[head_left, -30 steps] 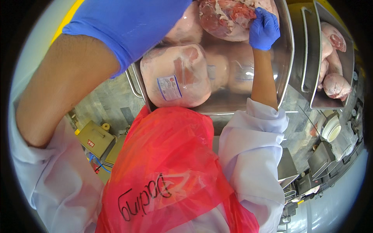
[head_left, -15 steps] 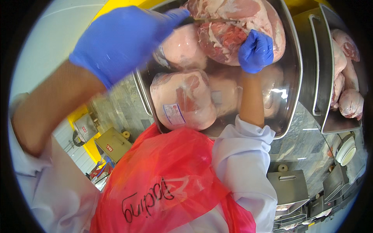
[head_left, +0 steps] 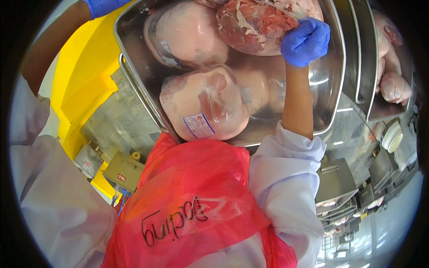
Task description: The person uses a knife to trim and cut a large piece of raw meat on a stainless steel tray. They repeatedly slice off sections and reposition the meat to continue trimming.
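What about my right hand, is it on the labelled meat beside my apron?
No, your right hand is at the red meat farther up the tub.

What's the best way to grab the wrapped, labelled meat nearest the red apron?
Probably a two-handed hold from above, cupping the rounded left and right sides of the wrapped meat: it looks bulky and smooth, and nothing rests on top. The metal tub may crowd the left side.

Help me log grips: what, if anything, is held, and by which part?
The right hand appears to pinch the raw meat cut at the right edge of its red flesh. The left hand is mostly out of frame: cannot tell.
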The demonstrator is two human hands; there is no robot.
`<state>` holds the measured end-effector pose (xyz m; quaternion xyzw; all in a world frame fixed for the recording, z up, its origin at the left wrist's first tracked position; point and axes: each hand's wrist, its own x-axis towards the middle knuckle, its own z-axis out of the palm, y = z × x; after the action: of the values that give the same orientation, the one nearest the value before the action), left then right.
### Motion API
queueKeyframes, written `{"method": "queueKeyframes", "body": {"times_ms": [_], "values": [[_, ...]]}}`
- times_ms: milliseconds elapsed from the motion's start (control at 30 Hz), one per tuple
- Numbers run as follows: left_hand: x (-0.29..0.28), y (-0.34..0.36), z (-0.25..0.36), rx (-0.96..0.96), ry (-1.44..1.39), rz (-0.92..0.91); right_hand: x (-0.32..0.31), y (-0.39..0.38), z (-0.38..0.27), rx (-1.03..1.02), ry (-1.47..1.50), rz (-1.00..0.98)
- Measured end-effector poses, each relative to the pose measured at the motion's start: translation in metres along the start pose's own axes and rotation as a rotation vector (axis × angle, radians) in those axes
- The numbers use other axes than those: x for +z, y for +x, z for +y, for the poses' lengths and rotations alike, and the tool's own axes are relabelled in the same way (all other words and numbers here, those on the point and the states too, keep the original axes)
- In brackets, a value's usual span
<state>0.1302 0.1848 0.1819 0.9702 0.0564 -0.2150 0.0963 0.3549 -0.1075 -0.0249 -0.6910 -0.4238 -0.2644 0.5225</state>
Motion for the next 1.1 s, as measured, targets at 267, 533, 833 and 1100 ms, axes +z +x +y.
{"method": "queueKeyframes", "body": {"times_ms": [267,533,833,1100], "values": [[0.077,0.037,-0.068,-0.072,0.118,0.014,-0.003,-0.001,-0.001,0.039,-0.11,-0.026],[0.127,0.075,-0.098,-0.153,0.086,0.01,-0.008,0.011,-0.02,0.068,-0.177,-0.169],[0.131,0.13,-0.122,0.104,-0.028,0.245,-0.013,0.014,-0.023,0.02,-0.203,-0.223],[0.069,0.008,-0.058,-0.256,-0.052,0.172,-0.005,-0.002,0.009,0.25,-0.067,-0.132]]}}
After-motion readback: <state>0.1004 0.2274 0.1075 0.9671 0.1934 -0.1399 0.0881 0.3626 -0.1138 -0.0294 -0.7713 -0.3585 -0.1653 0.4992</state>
